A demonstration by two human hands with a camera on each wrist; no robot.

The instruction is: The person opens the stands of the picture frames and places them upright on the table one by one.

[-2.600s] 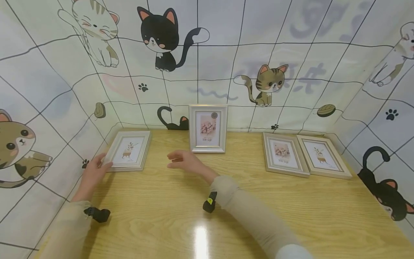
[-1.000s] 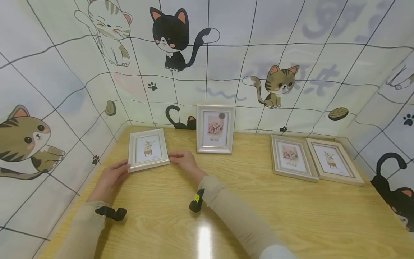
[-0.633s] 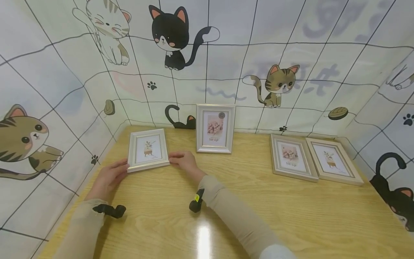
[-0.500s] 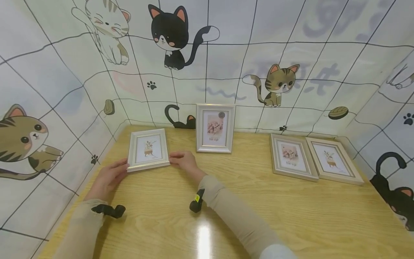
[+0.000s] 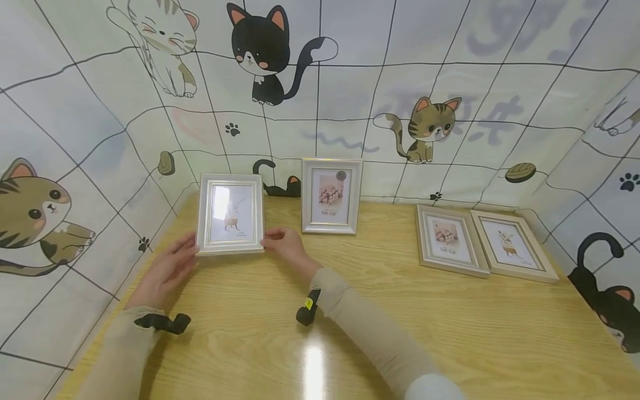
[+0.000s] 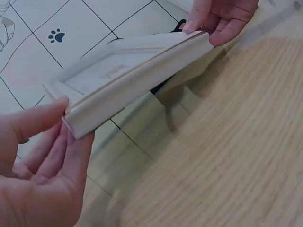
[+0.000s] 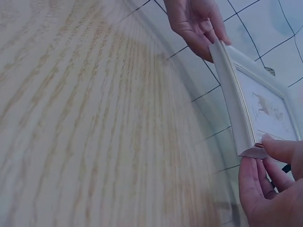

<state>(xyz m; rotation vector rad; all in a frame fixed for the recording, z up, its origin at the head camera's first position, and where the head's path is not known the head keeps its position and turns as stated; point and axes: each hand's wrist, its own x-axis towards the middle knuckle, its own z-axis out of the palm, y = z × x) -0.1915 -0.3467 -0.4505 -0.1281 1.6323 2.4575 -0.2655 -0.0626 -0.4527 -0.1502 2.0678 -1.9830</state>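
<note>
A white picture frame (image 5: 230,183) with a potted-plant print is tipped up toward upright at the left rear of the table, light glaring off its glass. My left hand (image 5: 167,269) pinches its lower left corner, my right hand (image 5: 287,247) its lower right corner. In the left wrist view the left thumb lies on the front of the frame (image 6: 128,90), with fingers beneath. The right wrist view shows the right thumb and fingers gripping a corner of the frame (image 7: 234,99). Just right of it stands another white picture frame (image 5: 331,228) with a pink flower print.
Two more picture frames lie flat at the right rear: a greyish one (image 5: 424,236) with a flower print and a pale wooden one (image 5: 532,244) with a plant print. A cat-patterned wall covering (image 5: 345,89) encloses the wooden table (image 5: 400,311) at the back and sides.
My right hand has come left to the frame's corner, and the frame was turned and shifted away from the left wall. Since half a second ago, both hands have tilted it up from lying flat.
</note>
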